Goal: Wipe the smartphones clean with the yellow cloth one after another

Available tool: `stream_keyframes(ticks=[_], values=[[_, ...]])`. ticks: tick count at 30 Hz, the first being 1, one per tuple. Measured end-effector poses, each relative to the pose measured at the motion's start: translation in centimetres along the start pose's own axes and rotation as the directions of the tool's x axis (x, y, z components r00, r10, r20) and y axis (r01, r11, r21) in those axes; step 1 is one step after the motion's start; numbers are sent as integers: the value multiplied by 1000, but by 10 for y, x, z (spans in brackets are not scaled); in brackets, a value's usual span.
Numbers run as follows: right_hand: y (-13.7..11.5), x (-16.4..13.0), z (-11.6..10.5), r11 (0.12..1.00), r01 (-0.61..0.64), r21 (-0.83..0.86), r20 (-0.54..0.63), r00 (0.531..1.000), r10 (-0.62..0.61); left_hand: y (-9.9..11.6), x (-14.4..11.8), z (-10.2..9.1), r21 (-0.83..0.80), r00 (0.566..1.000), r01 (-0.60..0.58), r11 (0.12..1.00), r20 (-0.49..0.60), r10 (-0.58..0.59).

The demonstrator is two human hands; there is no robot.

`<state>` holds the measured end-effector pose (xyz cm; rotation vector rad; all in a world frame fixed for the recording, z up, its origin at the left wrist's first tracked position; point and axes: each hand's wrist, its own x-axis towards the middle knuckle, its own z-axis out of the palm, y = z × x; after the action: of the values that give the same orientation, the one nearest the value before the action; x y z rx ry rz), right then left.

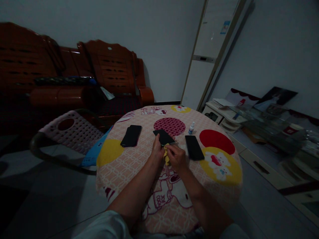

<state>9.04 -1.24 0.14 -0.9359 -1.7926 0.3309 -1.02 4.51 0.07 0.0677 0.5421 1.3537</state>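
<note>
My left hand point(157, 147) is closed around a dark smartphone point(163, 136), held screen up over the round table. Pinched in my right hand point(177, 157) is a small yellow cloth point(166, 156), which meets the near edge of that phone and hangs down below it. To the right lies another black smartphone point(194, 147), flat on the tablecloth. A small white spray bottle point(191, 128) with a blue label stands upright behind it. On the left, dark phones point(131, 135) lie together, partly overlapping; their exact number is hard to make out.
A patterned cloth point(139, 159) covers the round table. At the left stands a woven chair point(72, 132) with a blue bag or cushion point(96, 151). Wooden seats point(109, 69) line the wall. A white cabinet point(249, 151) with a glass top holds clutter at the right, near a tall air conditioner point(201, 69).
</note>
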Motion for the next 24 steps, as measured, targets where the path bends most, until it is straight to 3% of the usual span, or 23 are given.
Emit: stream_keyframes(ticks=[8, 11, 14, 20, 24], values=[[15, 3, -5, 998, -61, -29, -118, 991, 57, 4, 0, 4, -58, 998, -59, 997, -3, 59], [10, 2, -5, 999, -42, -30, -77, 996, 39, 5, 1, 2, -11, 999, -26, 1000, 47, 27], [8, 2, -5, 999, -26, -35, -39, 999, 25, 7, 1, 1, 1, 1000, 11, 1000, 14, -11], [22, 9, -16, 996, -89, 13, -221, 971, 90, 11, 3, -2, 39, 995, 54, 998, 87, -57], [20, 13, -27, 998, -70, 7, -273, 959, 69, 13, 7, -11, 115, 993, -33, 993, 115, 19]])
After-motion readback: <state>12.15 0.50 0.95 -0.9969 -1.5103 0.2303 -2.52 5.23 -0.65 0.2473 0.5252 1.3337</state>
